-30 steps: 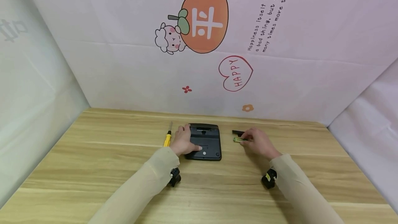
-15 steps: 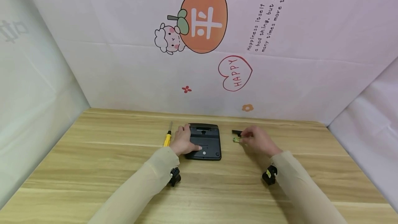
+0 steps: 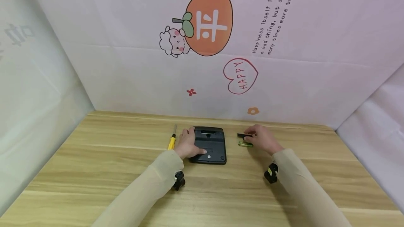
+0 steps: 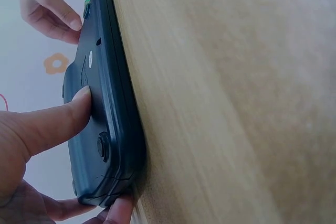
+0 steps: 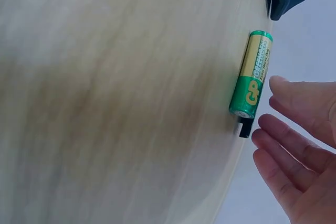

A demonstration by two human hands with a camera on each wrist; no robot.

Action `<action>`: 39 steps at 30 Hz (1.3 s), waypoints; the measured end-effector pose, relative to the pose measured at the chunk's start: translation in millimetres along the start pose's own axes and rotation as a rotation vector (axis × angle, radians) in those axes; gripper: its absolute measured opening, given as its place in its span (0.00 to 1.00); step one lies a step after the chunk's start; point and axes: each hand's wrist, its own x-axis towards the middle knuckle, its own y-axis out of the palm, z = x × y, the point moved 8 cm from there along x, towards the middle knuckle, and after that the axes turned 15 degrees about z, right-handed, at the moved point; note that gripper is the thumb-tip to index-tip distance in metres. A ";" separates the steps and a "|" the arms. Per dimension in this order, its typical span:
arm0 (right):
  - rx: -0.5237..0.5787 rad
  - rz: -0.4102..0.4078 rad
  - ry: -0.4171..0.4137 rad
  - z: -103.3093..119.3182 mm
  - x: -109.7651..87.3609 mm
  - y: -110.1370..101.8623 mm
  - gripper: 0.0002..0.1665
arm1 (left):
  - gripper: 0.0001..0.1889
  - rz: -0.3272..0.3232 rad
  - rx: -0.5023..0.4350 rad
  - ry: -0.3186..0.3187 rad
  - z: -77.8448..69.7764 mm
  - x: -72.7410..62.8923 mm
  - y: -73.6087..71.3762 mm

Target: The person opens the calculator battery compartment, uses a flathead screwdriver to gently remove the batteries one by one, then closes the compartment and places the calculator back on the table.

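A black calculator (image 3: 209,155) lies face down on the wooden table, its battery slot (image 3: 208,132) uncovered near the back edge. My left hand (image 3: 187,144) grips its left side, the thumb pressing on the back panel and fingers around the edge; the left wrist view shows fingertips (image 4: 122,211) at the casing's rim. A green and gold GP battery (image 5: 253,74) lies to the right of the calculator. Just behind it is a slim black battery cover (image 3: 241,135). My right hand (image 3: 262,138) is at the cover's right end, thumb and fingers apart in the right wrist view.
A screwdriver with a yellow handle (image 3: 172,143) lies left of the calculator, close to my left hand. A white printed cloth (image 3: 142,80) hangs behind the table's back edge (image 3: 293,123), and more cloth hangs on both sides.
My right hand has let go of the battery and shifted slightly back to the black cover. The battery now lies fully in sight. My left hand still holds the calculator in place.
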 end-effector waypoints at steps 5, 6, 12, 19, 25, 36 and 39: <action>-0.016 0.017 0.009 -1.4 4.8 4.0 0.14 | 0.49 -0.002 -0.004 0.002 -1.0 -0.3 0.9; -0.017 0.021 0.012 -2.3 5.9 4.9 0.14 | 0.49 -0.003 -0.007 0.004 -1.2 -0.3 1.0; -0.018 0.031 0.027 -5.6 12.2 6.3 0.13 | 0.49 -0.012 -0.024 0.023 -3.8 -1.4 1.4; -0.035 0.040 0.033 -6.1 15.5 7.4 0.14 | 0.49 -0.011 -0.032 0.016 -1.9 -0.9 1.1; -0.029 0.051 0.035 -3.3 16.4 8.6 0.14 | 0.49 -0.007 -0.030 0.013 -0.1 -0.2 2.1; 0.004 0.042 0.025 -2.2 19.4 8.6 0.13 | 0.49 -0.002 -0.035 0.005 2.1 3.4 1.8; 0.006 0.040 0.027 -2.1 20.9 8.9 0.13 | 0.49 -0.003 -0.041 0.003 2.8 4.1 1.5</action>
